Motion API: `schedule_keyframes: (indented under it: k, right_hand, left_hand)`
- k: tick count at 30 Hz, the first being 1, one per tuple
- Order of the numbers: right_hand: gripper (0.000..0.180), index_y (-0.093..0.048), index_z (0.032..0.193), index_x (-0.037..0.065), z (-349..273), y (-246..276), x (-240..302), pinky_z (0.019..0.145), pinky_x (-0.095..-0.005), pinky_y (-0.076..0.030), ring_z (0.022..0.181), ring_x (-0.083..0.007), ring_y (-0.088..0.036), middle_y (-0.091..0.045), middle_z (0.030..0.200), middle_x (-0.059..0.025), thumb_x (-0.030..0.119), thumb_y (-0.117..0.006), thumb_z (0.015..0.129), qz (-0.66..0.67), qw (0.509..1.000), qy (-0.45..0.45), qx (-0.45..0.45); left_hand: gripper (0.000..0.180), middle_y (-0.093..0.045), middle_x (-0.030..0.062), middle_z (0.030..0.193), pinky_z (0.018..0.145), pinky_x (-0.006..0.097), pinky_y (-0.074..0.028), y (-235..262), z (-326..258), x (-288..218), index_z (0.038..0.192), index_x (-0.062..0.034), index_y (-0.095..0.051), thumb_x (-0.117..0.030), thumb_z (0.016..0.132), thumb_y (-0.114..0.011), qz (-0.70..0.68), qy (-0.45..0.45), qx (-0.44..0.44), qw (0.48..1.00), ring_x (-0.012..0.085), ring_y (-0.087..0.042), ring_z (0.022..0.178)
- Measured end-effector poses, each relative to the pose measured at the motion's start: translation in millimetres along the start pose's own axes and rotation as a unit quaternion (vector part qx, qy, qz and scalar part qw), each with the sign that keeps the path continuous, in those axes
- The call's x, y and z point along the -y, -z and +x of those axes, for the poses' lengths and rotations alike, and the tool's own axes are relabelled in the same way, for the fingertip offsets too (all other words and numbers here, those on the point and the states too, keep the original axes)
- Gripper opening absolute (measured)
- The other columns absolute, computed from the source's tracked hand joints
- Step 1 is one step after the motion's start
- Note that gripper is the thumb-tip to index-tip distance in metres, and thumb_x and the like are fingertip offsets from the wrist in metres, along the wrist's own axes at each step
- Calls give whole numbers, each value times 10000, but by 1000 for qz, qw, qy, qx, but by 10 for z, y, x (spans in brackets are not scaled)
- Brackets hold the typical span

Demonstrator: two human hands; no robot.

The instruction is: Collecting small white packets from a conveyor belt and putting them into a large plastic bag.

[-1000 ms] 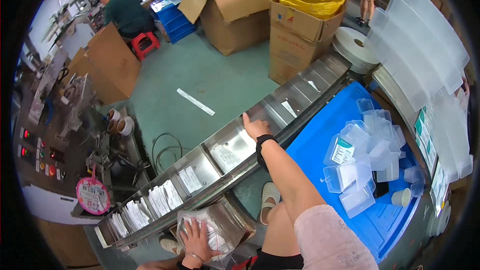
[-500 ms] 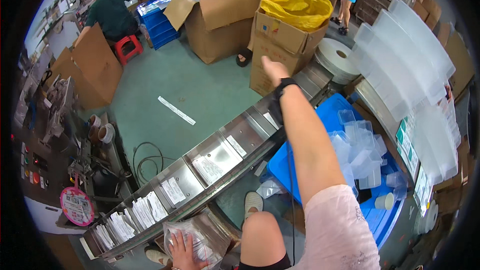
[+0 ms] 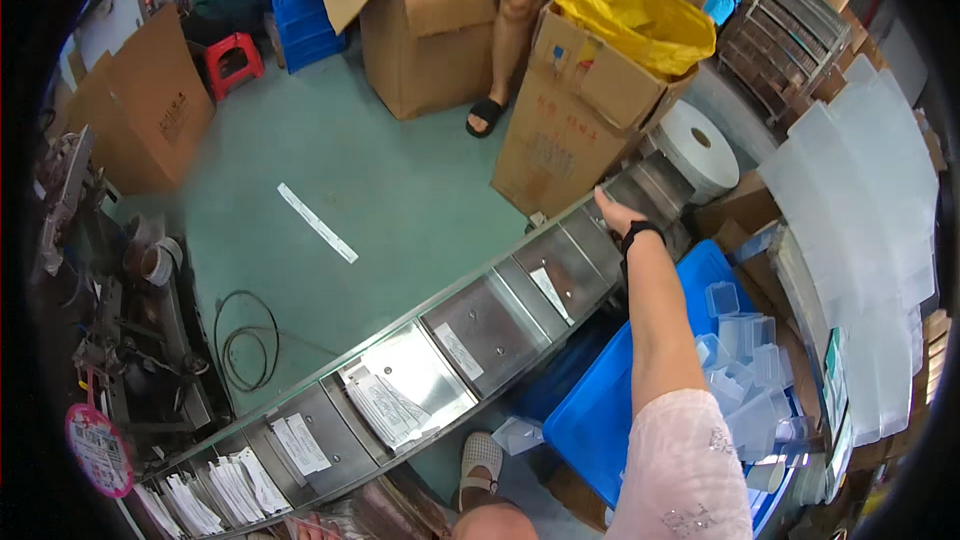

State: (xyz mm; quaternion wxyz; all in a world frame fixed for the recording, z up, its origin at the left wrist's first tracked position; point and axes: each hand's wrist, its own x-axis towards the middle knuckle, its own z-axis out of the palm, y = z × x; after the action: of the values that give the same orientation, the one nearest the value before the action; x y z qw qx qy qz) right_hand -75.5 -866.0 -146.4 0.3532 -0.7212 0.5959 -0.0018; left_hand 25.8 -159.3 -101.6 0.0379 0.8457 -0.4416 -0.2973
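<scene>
A long metal conveyor [image 3: 503, 282] with divided compartments runs diagonally across the view, carrying white paper slips. My right hand [image 3: 618, 212], with a black band at the wrist, reaches to its far part. The fingers look stretched out with nothing visible in them; whether they touch the metal I cannot tell. Only the fingertips of my left hand [image 3: 312, 528] show at the bottom edge, apart and beside clear plastic bags [image 3: 385, 515]. Bundled slips [image 3: 385, 408] lie in a middle compartment, single slips [image 3: 459, 350] farther up, and thicker stacks [image 3: 240, 487] at the near left end.
A blue tub [image 3: 597, 430] with clear plastic boxes [image 3: 745, 365] stands right of the conveyor. Beyond are a carton [image 3: 565, 130] with a yellow bag [image 3: 635, 25], a white roll [image 3: 700, 152] and nested translucent trays [image 3: 850, 240]. A person stands by the cartons; a cable [image 3: 240, 340] lies on the floor.
My right hand has come down from in front of the carton to the conveyor's far part. The view has shifted, leaving my left hand mostly out of the picture.
</scene>
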Motion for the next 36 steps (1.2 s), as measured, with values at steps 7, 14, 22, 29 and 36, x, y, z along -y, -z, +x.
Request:
schedule_keyframes:
  k: [7, 14, 22, 29, 36]
  right_hand:
    - [1008, -160, 1413, 22, -445, -45, 303, 1086, -390, -158, 1354, -256, -171, -115, 1479, -172, 696, -479, 735, 116, 978, -64, 159]
    - [1034, -330, 1351, -3, 6, -82, -224, 1055, -376, -243, 1313, -275, -288, -308, 1402, -220, 515, -763, 568, -139, 979, 17, 148]
    - [389, -662, 840, 16, -327, -182, 529, 607, -367, -508, 636, -241, -640, -666, 793, -130, 295, -756, 586, -111, 975, 141, 133]
    - [659, -614, 1067, 3, -695, -1078, 263, 894, -355, -424, 1055, -317, -557, -600, 1109, -188, 574, -491, 762, -281, 936, 118, 177]
    - [888, -411, 1300, 8, -1365, -887, 486, 988, -378, -336, 1228, -279, -398, -420, 1329, -179, 582, -681, 678, 10, 968, 36, 249]
  left_hand:
    - [819, -262, 323, 1358, 1066, 523, -177, -60, -78, 5, 1276, 80, -356, -374, 679, -685, 23, -9, -74, 997, 479, -211, 1278]
    - [760, -291, 332, 1330, 1050, 533, -195, 38, -12, -150, 1259, 65, -389, -315, 680, -702, -18, -2, -102, 995, 483, -219, 1272]
    - [733, -249, 339, 1350, 1039, 544, -192, 148, -218, -115, 1269, 50, -376, -261, 692, -702, -38, -31, -112, 992, 519, -178, 1269]
    - [743, -210, 301, 1395, 1014, 522, -231, 32, -406, 41, 1300, -22, -388, -202, 657, -713, -96, -31, -123, 987, 473, -197, 1288]
    - [720, -187, 295, 1409, 1037, 524, -216, -11, -580, 57, 1311, -19, -373, -134, 676, -691, -154, -35, -151, 976, 476, -158, 1302]
